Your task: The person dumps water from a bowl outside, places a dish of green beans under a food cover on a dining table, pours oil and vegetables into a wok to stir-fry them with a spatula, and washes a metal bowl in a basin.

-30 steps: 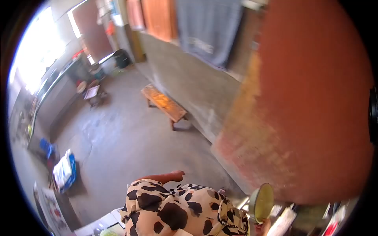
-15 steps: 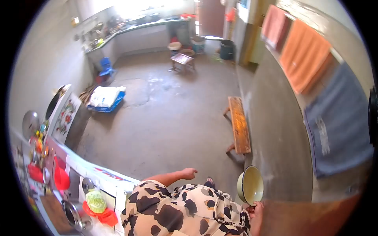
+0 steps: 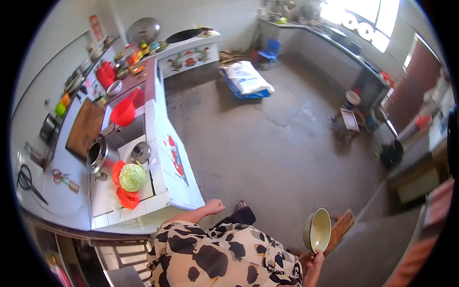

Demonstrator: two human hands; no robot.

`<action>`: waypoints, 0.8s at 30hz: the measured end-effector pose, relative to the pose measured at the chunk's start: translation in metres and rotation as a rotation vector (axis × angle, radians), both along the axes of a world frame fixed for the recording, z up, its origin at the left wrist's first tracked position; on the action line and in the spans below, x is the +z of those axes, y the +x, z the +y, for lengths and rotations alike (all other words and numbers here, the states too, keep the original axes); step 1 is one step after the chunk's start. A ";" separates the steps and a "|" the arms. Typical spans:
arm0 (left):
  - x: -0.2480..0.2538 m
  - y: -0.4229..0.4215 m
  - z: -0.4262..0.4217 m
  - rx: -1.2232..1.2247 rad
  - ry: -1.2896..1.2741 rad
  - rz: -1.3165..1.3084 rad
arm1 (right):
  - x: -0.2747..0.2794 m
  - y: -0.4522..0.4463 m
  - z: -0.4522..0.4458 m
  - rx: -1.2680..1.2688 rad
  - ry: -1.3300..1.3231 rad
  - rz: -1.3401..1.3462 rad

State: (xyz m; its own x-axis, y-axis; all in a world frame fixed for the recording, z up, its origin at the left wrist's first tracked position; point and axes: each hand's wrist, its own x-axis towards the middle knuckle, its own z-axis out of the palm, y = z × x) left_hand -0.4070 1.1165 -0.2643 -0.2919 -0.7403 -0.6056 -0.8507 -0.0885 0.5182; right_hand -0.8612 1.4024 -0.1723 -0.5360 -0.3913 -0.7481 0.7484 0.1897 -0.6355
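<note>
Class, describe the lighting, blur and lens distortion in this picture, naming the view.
Head view: window washed out by daylight, soft shadow beside the sack. Head view: orange cloth smeared at lower right, bowl fairly crisp. Head view: tiled counter bowed, corners black.

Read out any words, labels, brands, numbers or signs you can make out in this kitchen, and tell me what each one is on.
None can be read.
Red sign on the wall: its marks are too small and blurred.
Bottles by the wall: any labels are too small.
White sack on the floor: no lettering can be made out.
Bowl in the right hand: no text shows.
</note>
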 end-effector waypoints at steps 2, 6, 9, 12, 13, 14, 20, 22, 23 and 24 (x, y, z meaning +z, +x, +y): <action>-0.007 -0.003 -0.030 0.040 0.087 0.012 | -0.020 -0.019 -0.055 -0.007 -0.030 -0.090; -0.021 -0.007 -0.075 0.003 0.025 0.046 | 0.021 -0.018 -0.169 0.043 -0.008 -0.093; 0.008 -0.027 -0.129 0.027 0.035 0.063 | 0.019 -0.042 -0.245 0.109 -0.016 -0.089; 0.032 -0.029 -0.182 0.097 0.062 0.074 | 0.020 -0.055 -0.316 0.142 -0.006 -0.080; 0.034 -0.029 -0.196 0.132 0.073 0.083 | 0.021 -0.061 -0.343 0.177 0.008 -0.052; 0.013 -0.025 -0.209 0.080 -0.022 0.071 | 0.021 -0.067 -0.371 0.214 0.019 -0.024; -0.041 0.015 -0.248 0.043 -0.427 -0.083 | 0.017 -0.069 -0.567 0.459 0.034 0.011; 0.005 0.016 -0.252 0.502 -0.003 -0.020 | 0.017 -0.059 -0.636 0.585 0.000 -0.006; 0.003 0.020 -0.254 0.597 0.054 0.005 | 0.018 -0.050 -0.672 0.648 -0.018 -0.015; -0.005 0.020 -0.250 0.691 0.114 0.034 | 0.024 -0.039 -0.706 0.724 -0.013 0.028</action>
